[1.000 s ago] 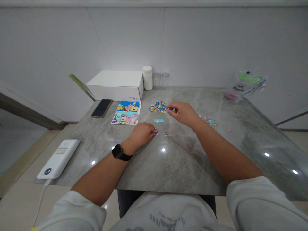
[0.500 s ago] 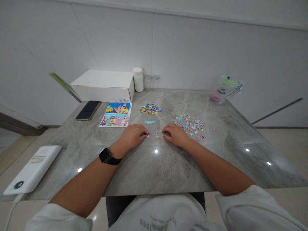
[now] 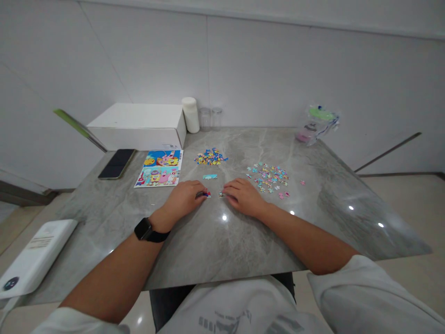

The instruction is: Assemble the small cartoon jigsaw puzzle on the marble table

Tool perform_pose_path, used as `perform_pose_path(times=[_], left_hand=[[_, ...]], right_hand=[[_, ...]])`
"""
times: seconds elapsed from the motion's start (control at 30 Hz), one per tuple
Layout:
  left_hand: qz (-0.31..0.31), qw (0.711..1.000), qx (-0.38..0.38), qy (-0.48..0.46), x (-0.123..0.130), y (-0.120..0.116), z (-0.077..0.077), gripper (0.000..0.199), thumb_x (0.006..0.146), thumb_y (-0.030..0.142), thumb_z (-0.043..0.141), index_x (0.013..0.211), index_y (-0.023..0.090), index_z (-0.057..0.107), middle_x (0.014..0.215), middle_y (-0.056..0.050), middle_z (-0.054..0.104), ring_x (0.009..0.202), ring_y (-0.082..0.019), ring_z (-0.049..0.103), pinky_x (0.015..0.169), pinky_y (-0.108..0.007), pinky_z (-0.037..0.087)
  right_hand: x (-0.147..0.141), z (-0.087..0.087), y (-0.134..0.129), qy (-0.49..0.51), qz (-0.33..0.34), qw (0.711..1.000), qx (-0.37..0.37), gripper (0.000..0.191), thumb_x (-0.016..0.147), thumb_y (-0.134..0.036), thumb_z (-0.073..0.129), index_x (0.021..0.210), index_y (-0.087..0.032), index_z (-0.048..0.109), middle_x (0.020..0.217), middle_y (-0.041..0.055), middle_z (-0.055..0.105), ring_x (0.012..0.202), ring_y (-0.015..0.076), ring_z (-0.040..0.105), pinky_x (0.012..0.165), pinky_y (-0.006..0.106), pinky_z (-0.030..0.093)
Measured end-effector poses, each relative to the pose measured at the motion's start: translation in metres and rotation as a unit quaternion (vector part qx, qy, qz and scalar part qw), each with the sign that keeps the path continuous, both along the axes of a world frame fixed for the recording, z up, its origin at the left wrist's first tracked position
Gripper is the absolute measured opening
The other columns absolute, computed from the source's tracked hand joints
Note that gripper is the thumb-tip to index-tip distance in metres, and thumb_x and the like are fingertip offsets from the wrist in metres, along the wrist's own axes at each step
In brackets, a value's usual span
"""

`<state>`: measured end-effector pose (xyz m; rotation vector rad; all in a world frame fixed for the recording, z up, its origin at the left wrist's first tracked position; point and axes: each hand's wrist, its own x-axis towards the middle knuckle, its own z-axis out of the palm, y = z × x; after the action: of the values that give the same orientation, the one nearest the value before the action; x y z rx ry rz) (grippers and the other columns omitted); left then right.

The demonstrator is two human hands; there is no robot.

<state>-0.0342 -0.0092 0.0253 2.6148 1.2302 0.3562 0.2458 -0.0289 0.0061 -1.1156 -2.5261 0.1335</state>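
My left hand (image 3: 186, 199) rests on the table with its fingers closed on a small red and blue puzzle piece (image 3: 208, 195). Across a short gap, my right hand (image 3: 245, 197) pinches another small puzzle piece (image 3: 221, 194), mostly hidden by its fingertips. Just beyond the hands lies a turquoise strip of puzzle (image 3: 210, 176). Loose pastel pieces (image 3: 273, 175) are spread to the right of my right hand. Farther back is a heap of blue and yellow pieces (image 3: 210, 157). A printed picture sheet (image 3: 159, 169) lies behind my left hand.
At the back left stand a white box (image 3: 135, 138), a white bottle (image 3: 191, 116) and two clear glasses (image 3: 211, 119). A phone (image 3: 117, 163) and a white power bank (image 3: 40, 255) lie left. A plastic bag (image 3: 316, 126) sits at the back right.
My right hand has moved a little left to the small piece between the hands. My left hand keeps its piece. The whole view has shifted slightly.
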Motion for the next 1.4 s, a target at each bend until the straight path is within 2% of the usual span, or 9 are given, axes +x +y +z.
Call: perform_pose_path(times=[0.07, 0.13, 0.73, 0.97, 1.1, 1.27, 1.4], left_hand=[[-0.003, 1.0, 0.002, 0.001, 0.0, 0.0, 0.0, 0.019, 0.096, 0.027, 0.067, 0.108, 0.022, 0.08, 0.112, -0.009, 0.079, 0.104, -0.026, 0.073, 0.096, -0.039, 0.056], [-0.002, 1.0, 0.004, 0.006, 0.0, -0.001, 0.001, 0.019, 0.097, 0.028, 0.066, 0.108, 0.022, 0.08, 0.111, -0.008, 0.079, 0.104, -0.026, 0.073, 0.095, -0.039, 0.056], [-0.004, 1.0, 0.013, 0.014, -0.002, 0.001, -0.004, 0.02, 0.098, 0.03, 0.067, 0.109, 0.024, 0.082, 0.114, -0.008, 0.079, 0.105, -0.026, 0.073, 0.096, -0.039, 0.056], [0.003, 1.0, 0.005, 0.006, -0.003, 0.001, 0.003, 0.019, 0.098, 0.029, 0.067, 0.109, 0.024, 0.082, 0.114, -0.008, 0.079, 0.107, -0.025, 0.073, 0.098, -0.038, 0.056], [0.041, 0.999, 0.016, 0.002, -0.004, 0.0, 0.007, 0.021, 0.099, 0.03, 0.063, 0.109, 0.022, 0.08, 0.113, -0.008, 0.078, 0.105, -0.025, 0.073, 0.097, -0.039, 0.057], [0.103, 0.994, 0.041, 0.022, -0.004, 0.0, 0.005, 0.025, 0.099, 0.025, 0.056, 0.113, 0.022, 0.077, 0.118, -0.01, 0.074, 0.106, -0.025, 0.071, 0.096, -0.039, 0.057], [0.117, 0.992, 0.045, 0.029, -0.004, 0.001, 0.002, 0.026, 0.1, 0.024, 0.055, 0.113, 0.022, 0.076, 0.119, -0.01, 0.073, 0.105, -0.025, 0.071, 0.095, -0.038, 0.057]], right_hand=[[-0.004, -0.003, -0.001, -0.009, 0.041, 0.999, 0.005, 0.022, 0.1, -0.021, 0.065, 0.118, -0.024, 0.078, 0.128, 0.009, 0.077, 0.117, 0.0272, 0.063, 0.102, 0.045, 0.044], [-0.007, -0.005, -0.001, -0.019, 0.05, 0.999, 0.005, 0.022, 0.099, -0.019, 0.065, 0.116, -0.023, 0.078, 0.126, 0.0079, 0.078, 0.115, 0.027, 0.063, 0.1, 0.045, 0.044], [-0.002, -0.004, 0.0, -0.026, 0.036, 0.999, 0.003, 0.022, 0.098, -0.017, 0.064, 0.113, -0.023, 0.079, 0.117, 0.0088, 0.079, 0.109, 0.0255, 0.064, 0.097, 0.043, 0.041], [-0.002, -0.003, 0.0, -0.019, 0.039, 0.999, 0.0, 0.023, 0.098, -0.016, 0.064, 0.115, -0.022, 0.078, 0.117, 0.0086, 0.079, 0.11, 0.0254, 0.064, 0.096, 0.042, 0.041], [-0.002, -0.003, 0.001, -0.016, 0.036, 0.999, -0.004, 0.023, 0.097, -0.016, 0.065, 0.115, -0.023, 0.078, 0.116, 0.0091, 0.079, 0.107, 0.0253, 0.065, 0.095, 0.042, 0.041], [-0.001, -0.002, 0.001, -0.012, 0.039, 0.999, -0.001, 0.024, 0.097, -0.017, 0.064, 0.114, -0.024, 0.079, 0.116, 0.0092, 0.079, 0.107, 0.0254, 0.064, 0.095, 0.042, 0.042], [-0.001, -0.001, 0.001, -0.02, 0.048, 0.999, -0.01, 0.024, 0.098, -0.017, 0.063, 0.114, -0.024, 0.079, 0.117, 0.009, 0.079, 0.108, 0.0254, 0.064, 0.095, 0.042, 0.042]])
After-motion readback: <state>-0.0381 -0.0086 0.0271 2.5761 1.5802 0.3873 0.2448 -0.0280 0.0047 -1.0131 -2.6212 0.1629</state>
